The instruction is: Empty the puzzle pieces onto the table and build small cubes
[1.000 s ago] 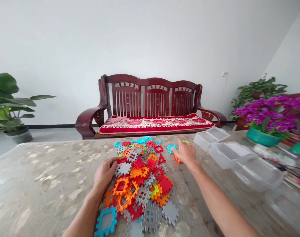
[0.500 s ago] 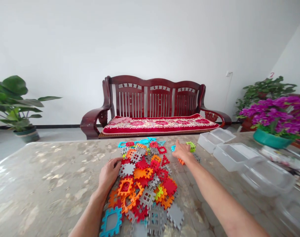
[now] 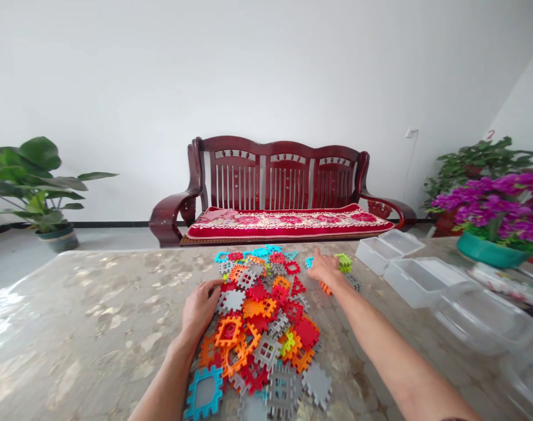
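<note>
– Progress?
– On the tabletop (image 3: 117, 304), most interlocking pieces apparently remain in one mixed heap (image 3: 253, 307); a few lie apart, rightward.
– Containers?
– Transparent boxes (image 3: 400, 287), further right; no pieces show inside.
– Grip?
– Left hand (image 3: 199, 307), loosely curled at the heap; right hand (image 3: 326, 272), fingers part-extended beside a blue piece (image 3: 309, 262). Neither hold is determinable.

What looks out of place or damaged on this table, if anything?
Nothing looks plainly damaged or spilled. The untidiest part is the heap of toothed pieces beside the left hand: mixed colours overlap at odd angles. The smaller group around the right hand is partly hidden, so I can't fully judge it.
</note>
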Available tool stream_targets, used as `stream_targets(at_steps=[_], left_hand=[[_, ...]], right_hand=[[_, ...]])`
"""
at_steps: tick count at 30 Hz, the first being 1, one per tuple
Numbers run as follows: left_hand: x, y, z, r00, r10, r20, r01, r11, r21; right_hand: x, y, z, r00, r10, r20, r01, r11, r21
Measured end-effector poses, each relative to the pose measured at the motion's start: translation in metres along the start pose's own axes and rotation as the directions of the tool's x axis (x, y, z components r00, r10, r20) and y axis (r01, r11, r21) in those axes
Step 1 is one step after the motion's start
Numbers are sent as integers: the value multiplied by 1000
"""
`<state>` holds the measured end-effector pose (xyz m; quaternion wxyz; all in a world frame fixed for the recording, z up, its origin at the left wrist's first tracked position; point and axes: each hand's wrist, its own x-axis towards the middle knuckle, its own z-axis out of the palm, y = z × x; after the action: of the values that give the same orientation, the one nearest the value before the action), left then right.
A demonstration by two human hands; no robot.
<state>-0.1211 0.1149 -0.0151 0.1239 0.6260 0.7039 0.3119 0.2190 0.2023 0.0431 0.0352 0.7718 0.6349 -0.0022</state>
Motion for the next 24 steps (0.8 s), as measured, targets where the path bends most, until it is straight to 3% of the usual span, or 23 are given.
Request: stream_targets(at_steps=[3,5,9,13,19,24], left_hand=[[0,0,0,1000,-4,-9,4,1000,-5],[0,0,1,1000,-9,-2,9,1000,-3],[1,-2,3,999,-30,25,30,1000,2],[0,-2,4,999,-38,20,38,999,-12],[-3,0,2,1000,-22,16,23,999,-28],[-6,4,-1,1000,-24,16,25,1000,-12]], right_hand=[[-6,-1,-5,1000,-12,-15,12,1000,-4],[-18,-1,-9,995,-52,-87,52,999,2],[-58,-2,-6,937,-218,-273,254,962,103],[-99,1,19,869,-334,-365,457,824,335],[-121,14,64,881,-202,-428,444,667,598],[-120,15,71,862,-197,-466,484,589,647]])
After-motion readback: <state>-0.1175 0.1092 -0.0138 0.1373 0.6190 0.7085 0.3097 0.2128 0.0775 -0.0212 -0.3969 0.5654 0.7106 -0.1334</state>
